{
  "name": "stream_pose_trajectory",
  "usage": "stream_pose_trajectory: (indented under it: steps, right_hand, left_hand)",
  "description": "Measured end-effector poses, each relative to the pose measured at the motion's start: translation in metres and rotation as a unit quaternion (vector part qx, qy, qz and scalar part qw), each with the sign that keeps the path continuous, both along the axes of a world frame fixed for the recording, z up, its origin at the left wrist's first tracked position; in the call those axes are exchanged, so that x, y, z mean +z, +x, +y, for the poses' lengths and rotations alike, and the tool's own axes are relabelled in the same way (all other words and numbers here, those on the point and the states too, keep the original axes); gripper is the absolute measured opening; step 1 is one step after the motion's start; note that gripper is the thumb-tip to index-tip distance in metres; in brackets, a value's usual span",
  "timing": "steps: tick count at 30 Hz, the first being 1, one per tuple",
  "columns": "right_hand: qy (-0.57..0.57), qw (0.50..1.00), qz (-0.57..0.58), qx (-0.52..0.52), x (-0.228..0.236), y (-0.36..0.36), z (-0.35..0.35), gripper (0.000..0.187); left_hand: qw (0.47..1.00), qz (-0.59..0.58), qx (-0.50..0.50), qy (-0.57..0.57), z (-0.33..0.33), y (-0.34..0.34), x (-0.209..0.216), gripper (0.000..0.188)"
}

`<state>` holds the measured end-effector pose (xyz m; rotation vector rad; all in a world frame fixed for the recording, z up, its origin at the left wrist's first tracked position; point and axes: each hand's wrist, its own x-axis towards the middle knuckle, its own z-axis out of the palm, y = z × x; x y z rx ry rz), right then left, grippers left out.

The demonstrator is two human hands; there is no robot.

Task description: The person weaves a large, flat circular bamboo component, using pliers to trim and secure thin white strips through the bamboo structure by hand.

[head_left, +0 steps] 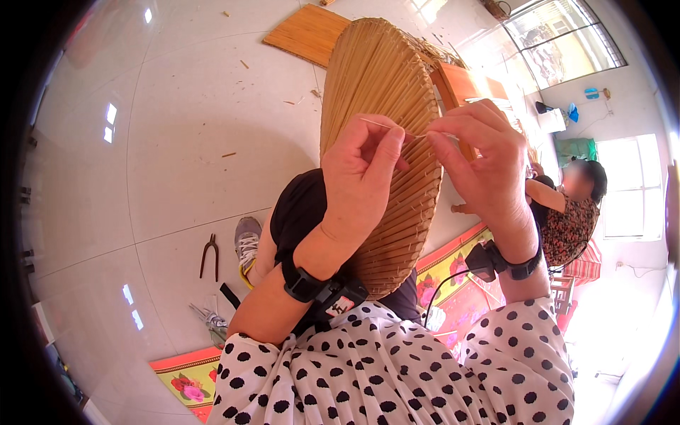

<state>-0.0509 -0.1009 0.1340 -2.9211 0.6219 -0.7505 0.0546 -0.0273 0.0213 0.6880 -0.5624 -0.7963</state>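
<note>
A large tan pleated palm-leaf fan (375, 74) stands tilted on my lap, with stitching along its right rim. My left hand (359, 180) is in front of the fan, thumb and fingers pinched on a thin pale strand (374, 122). Just right of the rim, my right hand (490, 159) pinches the same strand between thumb and forefinger. Only a short length of it shows between the two hands. Whether a needle is on it is too small to tell.
Pliers (209, 256) lie on the tiled floor at left, near my shoe (247, 241). A flowered mat (460, 265) spreads beneath me. Ahead are a wooden board (304, 34) and an orange wooden bench (471, 83). Another person (575, 212) sits at right.
</note>
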Motion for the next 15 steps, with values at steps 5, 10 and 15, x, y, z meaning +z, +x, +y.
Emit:
stream_pose_trajectory:
  steps: [5,10,15]
  right_hand:
    - [0.014,1.0,-0.007,0.014,-0.003,0.0,0.0,0.008]
    - [-0.007,0.999,0.008,0.03,-0.004,-0.001,0.004,0.009]
    - [-0.042,0.998,0.014,0.042,-0.009,-0.006,0.011,0.011]
  left_hand:
    - [0.999,0.02,-0.036,0.003,-0.001,0.002,-0.001,0.007]
    - [0.998,-0.007,-0.056,0.015,0.001,0.004,-0.006,0.007]
    - [0.984,-0.15,-0.093,-0.015,0.007,0.019,-0.011,0.008]
